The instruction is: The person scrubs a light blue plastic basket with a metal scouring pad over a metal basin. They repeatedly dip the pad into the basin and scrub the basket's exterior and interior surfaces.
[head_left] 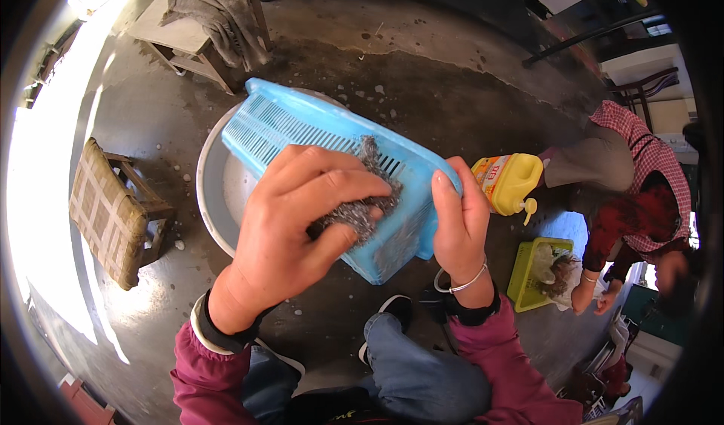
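Note:
A blue slotted plastic basket (317, 122) is tilted in front of me, partly over a round basin (218, 199) with whitish liquid in it. My right hand (461, 215) grips the basket's rim at its right end, thumb on the near face. Bunched in my left hand (300, 215) is a grey scouring pad (353, 215), which looks like metal wool. It lies against the slotted side of the basket, and the fingers hide part of it. Wet streaks show on the basket's lower end.
A yellow pump jug (509, 182) stands right of the basket. Farther right, a person (633, 199) bends beside a green basket (523, 289) holding plastic bags. A woven-topped stool (107, 215) is at left; a small table (169, 23) bears a grey cloth (218, 20). The floor (362, 74) is wet.

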Demonstrator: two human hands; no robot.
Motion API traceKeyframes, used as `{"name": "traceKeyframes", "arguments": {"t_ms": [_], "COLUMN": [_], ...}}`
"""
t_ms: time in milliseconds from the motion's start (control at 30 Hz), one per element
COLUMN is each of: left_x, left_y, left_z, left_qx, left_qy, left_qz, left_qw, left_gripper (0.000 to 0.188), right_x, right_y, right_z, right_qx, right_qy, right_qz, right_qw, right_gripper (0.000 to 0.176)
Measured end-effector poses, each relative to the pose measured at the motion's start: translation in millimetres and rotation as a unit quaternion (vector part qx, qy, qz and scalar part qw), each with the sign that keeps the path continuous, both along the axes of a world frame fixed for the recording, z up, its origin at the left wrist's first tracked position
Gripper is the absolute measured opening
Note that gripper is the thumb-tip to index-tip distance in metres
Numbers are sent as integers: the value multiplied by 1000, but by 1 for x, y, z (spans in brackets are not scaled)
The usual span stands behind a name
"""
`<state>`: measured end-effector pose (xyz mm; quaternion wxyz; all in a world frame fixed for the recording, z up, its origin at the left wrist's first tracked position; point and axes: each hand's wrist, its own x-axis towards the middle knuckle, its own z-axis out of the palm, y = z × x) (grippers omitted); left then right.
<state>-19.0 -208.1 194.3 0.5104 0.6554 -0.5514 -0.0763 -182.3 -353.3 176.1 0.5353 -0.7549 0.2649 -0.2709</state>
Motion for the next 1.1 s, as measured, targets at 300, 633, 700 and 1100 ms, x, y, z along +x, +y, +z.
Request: {"name": "traceKeyframes", "arguments": {"t_ms": [300, 633, 700, 1100], "left_x": [5, -20, 1, 6], "left_y": [-6, -10, -9, 11], "left_z": [-13, -3, -12, -4], "left_qx": [43, -24, 54, 41], "left_qy": [-101, -82, -100, 37], "left_qz": [17, -46, 34, -57], "left_qw": [994, 995, 993, 997], "left_gripper": [32, 38, 36, 37], "right_x": [-1, 9, 6, 4], "right_y": [9, 13, 15, 12], "right_z": [-15, -9, -15, -28], "right_qx": [14, 38, 69, 24], "right_qy": [-29, 15, 1, 1], "right_qz": [8, 38, -2, -52], "right_qw": [999, 998, 998, 998], "right_gripper": [12, 40, 46, 46]}}
